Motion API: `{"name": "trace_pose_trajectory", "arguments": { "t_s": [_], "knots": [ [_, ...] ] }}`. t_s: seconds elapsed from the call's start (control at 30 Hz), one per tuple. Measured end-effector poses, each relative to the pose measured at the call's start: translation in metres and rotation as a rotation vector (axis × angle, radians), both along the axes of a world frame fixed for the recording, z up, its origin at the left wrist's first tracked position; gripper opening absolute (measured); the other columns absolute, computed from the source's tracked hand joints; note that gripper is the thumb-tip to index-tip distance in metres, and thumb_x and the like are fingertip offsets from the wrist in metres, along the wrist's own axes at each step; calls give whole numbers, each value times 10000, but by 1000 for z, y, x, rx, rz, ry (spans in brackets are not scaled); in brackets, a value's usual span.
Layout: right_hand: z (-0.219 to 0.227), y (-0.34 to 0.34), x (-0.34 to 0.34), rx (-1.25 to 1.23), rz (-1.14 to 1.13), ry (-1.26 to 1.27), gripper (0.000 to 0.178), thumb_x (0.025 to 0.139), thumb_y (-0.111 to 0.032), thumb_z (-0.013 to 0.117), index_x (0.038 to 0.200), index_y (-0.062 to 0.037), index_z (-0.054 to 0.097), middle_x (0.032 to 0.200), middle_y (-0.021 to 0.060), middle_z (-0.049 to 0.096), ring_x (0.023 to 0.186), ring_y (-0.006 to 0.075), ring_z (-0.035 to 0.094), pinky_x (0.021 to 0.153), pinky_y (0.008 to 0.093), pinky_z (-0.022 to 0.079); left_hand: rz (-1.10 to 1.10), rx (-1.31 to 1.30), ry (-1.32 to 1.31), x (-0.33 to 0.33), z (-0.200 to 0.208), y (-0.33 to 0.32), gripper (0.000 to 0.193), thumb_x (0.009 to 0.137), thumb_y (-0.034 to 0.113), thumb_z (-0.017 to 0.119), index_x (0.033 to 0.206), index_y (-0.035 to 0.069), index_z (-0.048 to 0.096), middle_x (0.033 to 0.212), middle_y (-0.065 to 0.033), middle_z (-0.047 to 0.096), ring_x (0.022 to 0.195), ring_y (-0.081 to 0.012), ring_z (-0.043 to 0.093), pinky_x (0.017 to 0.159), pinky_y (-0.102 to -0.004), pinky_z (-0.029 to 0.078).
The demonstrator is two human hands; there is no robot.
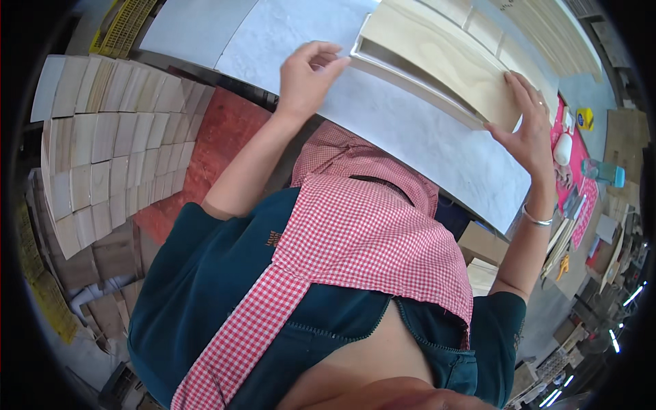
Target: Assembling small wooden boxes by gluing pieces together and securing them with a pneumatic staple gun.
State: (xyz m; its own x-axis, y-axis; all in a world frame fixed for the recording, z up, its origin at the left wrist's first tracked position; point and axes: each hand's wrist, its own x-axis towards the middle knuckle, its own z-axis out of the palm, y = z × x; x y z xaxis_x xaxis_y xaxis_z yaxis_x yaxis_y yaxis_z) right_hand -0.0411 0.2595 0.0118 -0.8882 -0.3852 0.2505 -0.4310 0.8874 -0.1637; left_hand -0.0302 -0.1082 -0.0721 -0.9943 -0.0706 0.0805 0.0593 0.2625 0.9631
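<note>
A long, shallow box of pale wood lies on the white marbled table. Resting at a slant across it is a light plywood panel, with a dark gap along the near side. My left hand is at the box's left end, fingers loosely curled and thumb apart, its tip close to the corner; whether it touches I cannot tell. At the other end, my right hand grips the box, thumb at the near corner and fingers on the panel's edge. A bangle circles my right wrist.
Behind the box lie more pale wooden pieces. Stacked wooden blocks stand at left beside a red surface and a yellow crate. To the right are a white bottle, a teal-capped container and a yellow item.
</note>
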Motion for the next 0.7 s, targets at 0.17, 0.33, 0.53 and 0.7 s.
{"name": "trace_pose_trajectory", "arguments": {
  "t_s": [0.17, 0.33, 0.53, 0.7],
  "knots": [
    [-9, 1, -16, 52, 83, -90, 864, 635, -170, 904, 1431, -124, 571, 1450, 56, 592, 1307, 288, 559, 1199, 451, 361, 82, -410, 190, -10, -15, -15, 263, 874, 147, 755, 1101, 15, 763, 949, -91, 721, 770, -188, 676, 740, -307, 553],
    [-21, 1, -24, 46, 91, -132, 854, 648, -202, 912, 1430, -139, 574, 1449, 52, 598, 1315, 290, 556, 1206, 442, 358, 40, -496, 164, -15, -13, -4, 269, 864, 174, 770, 1070, 0, 774, 921, -89, 722, 743, -194, 667, 720, -319, 538],
    [-39, 13, -33, 119, 98, -157, 852, 703, -267, 886, 1471, -160, 534, 1471, 71, 578, 1341, 329, 536, 1183, 453, 403, 17, -631, 265, -18, -13, -3, 226, 868, 184, 771, 1010, 8, 790, 885, -83, 723, 699, -194, 647, 680, -309, 519],
    [-47, 11, -33, 193, 61, -139, 876, 697, -279, 899, 1480, -190, 516, 1472, 60, 579, 1336, 332, 540, 1187, 448, 405, -9, -703, 306, -21, -8, -5, 199, 866, 188, 758, 981, 32, 803, 849, -90, 729, 648, -214, 643, 652, -328, 513]
  ]
}}
